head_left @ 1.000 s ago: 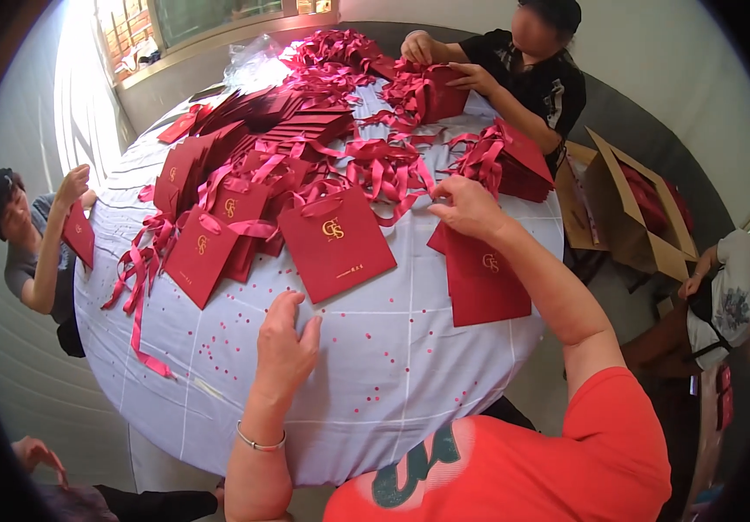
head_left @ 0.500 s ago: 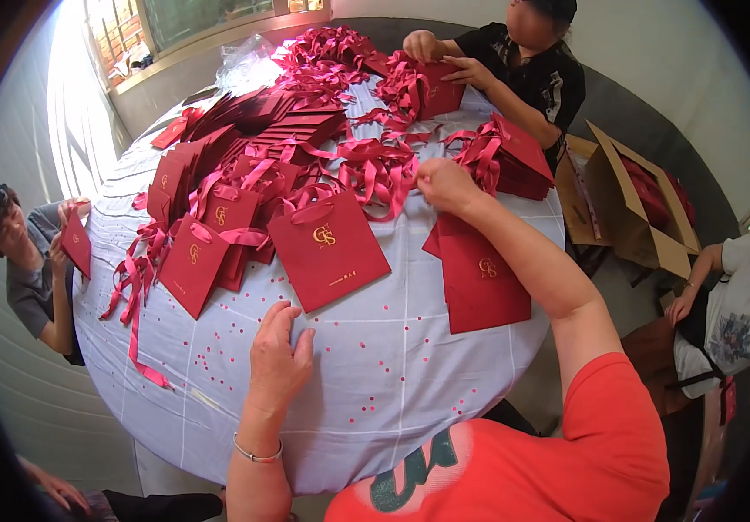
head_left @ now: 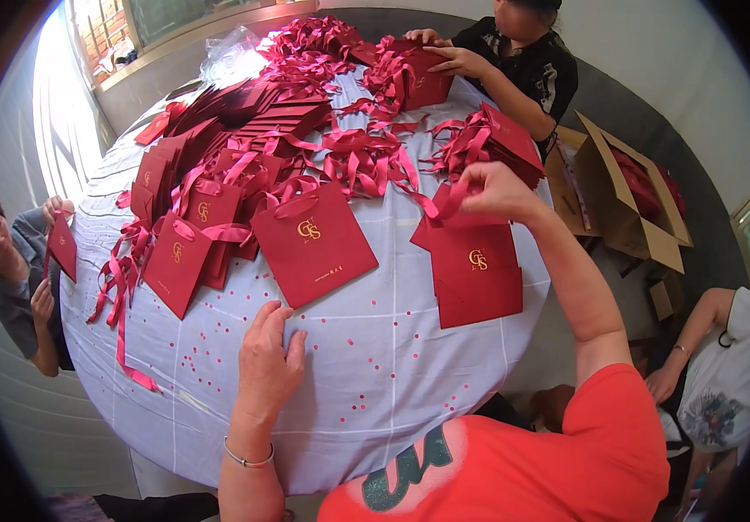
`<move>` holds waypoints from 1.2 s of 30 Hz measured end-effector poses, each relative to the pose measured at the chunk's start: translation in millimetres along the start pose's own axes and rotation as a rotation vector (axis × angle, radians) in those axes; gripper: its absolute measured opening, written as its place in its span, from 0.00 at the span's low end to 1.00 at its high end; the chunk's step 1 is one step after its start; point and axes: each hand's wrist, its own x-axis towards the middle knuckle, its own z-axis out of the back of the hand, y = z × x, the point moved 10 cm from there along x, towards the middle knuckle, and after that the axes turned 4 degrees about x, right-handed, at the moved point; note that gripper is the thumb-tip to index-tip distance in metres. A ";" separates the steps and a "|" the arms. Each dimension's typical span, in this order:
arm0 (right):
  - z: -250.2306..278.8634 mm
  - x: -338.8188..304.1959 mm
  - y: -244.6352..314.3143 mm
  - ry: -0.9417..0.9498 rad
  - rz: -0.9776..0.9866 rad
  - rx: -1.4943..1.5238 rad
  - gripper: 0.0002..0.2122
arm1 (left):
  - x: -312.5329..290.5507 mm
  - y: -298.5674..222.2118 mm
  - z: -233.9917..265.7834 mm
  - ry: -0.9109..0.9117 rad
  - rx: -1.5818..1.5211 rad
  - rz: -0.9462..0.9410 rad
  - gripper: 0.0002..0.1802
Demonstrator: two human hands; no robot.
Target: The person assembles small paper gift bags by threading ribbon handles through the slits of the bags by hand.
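Note:
A pink ribbon [head_left: 446,202] is pinched in the fingers of my right hand [head_left: 490,190]. One end of it trails left toward a tangle of pink ribbons [head_left: 364,165]. Just below that hand lies a stack of flat red paper bags [head_left: 477,283] with gold print. My left hand [head_left: 270,358] rests on the table with its fingers apart and nothing in them. Beyond its fingertips lies a red paper bag [head_left: 316,248] with a pink ribbon handle. Another ribboned red bag [head_left: 181,257] lies farther left.
Many red bags [head_left: 244,117] are heaped at the back left of the cloth-covered round table [head_left: 322,435]. Small pink dots dot the cloth. A co-worker [head_left: 518,78] handles bags at the back; another person [head_left: 18,270] holds one at left. An open cardboard box [head_left: 627,200] stands at right.
My right hand has moved right from the ribbon tangle, drawing a ribbon over the bag stack. My left hand stays much the same. The co-worker on the left has lowered one hand.

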 end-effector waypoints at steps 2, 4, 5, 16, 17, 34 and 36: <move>-12.9 -16.7 2.9 0.086 -0.073 -0.088 0.10 | 0.0 0.1 -0.2 0.003 0.001 0.006 0.17; -16.7 -24.6 9.2 0.092 -0.066 -0.154 0.13 | -1.3 1.5 1.5 0.006 -0.004 0.023 0.17; -17.2 -26.9 11.3 0.102 -0.001 -0.251 0.16 | -1.1 1.4 0.5 0.007 -0.005 0.021 0.17; -6.1 -35.6 4.4 0.184 -0.176 0.073 0.09 | -3.4 -3.9 0.3 -0.006 0.018 -0.029 0.17; -5.5 -36.8 7.7 0.189 -0.172 0.074 0.09 | -4.0 -4.8 1.9 -0.009 0.021 -0.024 0.17; -192.0 -89.4 85.4 0.632 -0.179 0.434 0.10 | -18.7 -85.2 6.2 -0.037 -0.136 -0.340 0.17; -196.3 -87.6 83.9 0.630 -0.139 0.413 0.10 | -20.3 -86.6 -2.4 -0.019 -0.055 -0.342 0.14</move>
